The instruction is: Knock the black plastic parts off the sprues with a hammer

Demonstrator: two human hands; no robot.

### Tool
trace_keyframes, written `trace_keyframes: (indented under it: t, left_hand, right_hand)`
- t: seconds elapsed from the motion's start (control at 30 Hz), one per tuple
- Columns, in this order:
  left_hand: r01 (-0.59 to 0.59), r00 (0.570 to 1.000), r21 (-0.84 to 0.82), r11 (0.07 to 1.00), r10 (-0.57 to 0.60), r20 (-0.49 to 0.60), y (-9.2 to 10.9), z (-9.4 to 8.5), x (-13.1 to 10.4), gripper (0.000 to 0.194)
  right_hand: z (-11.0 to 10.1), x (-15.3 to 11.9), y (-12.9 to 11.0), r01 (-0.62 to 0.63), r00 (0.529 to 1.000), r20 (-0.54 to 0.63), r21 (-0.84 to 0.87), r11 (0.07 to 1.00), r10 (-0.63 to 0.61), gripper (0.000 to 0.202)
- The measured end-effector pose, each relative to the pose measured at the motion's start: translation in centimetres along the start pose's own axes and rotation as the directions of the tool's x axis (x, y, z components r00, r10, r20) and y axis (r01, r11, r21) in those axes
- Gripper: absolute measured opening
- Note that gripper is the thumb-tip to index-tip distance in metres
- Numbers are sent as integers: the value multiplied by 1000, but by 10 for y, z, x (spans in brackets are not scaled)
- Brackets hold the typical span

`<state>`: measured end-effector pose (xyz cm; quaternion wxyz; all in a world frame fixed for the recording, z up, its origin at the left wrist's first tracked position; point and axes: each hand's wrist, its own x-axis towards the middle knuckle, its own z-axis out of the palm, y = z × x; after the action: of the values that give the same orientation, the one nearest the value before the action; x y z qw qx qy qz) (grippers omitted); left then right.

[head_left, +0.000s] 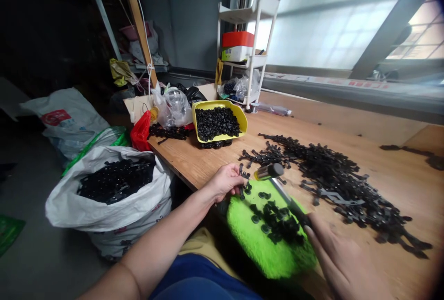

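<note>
My left hand [225,182] pinches a small black plastic piece with several knobs [242,182] at the near edge of the table. My right hand [338,253] is wrapped round the black grip of a mallet [268,171] with a metal shaft. Its yellow and black head is a little to the right of the piece in my left hand. Beneath both lies a bright green fluffy cloth [243,226]. On the cloth rests a loose heap of small black round parts [280,221].
A long pile of black plastic strips [329,165] covers the table's right side. Farther back, a yellow scoop tray [243,126] holds small black parts. A white sack [69,212] of black pieces stands left of the table. A white shelf rack [258,61] is by the window.
</note>
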<state>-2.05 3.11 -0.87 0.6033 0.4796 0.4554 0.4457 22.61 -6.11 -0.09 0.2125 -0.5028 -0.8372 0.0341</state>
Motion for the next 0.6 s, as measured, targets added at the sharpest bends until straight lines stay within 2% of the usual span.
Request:
trace_keyframes:
  t: [0.1, 0.17, 0.23, 0.33, 0.43, 0.6]
  left_hand:
    - [-11, 1000, 35, 999, 11, 5, 1, -1, 2, 23]
    - [-17, 1000, 54, 998, 15, 23, 2, -2, 3, 23]
    - [-6, 999, 65, 998, 4, 39, 2, -3, 3, 22]
    - [11, 999, 71, 997, -15, 45, 4, -4, 4, 22]
    - [19, 998, 69, 997, -23, 54, 5, -5, 4, 25]
    - [11, 998, 76, 997, -16, 61, 5, -4, 5, 27]
  right_hand:
    - [0, 1, 2, -10, 999, 49, -32, 999, 12, 28]
    - [-1, 2, 0, -29, 1000, -11, -30, 999, 28, 29]
    - [-3, 2, -3, -38, 999, -23, -27, 999, 37, 29]
    - [-4, 3, -6, -47, 998, 35, -46, 998, 48, 32]
    - [-3, 6, -8, -89, 996, 7, -52, 995, 90, 32]
    - [-3, 9, -10, -102, 992, 72, -80, 992, 108, 31]
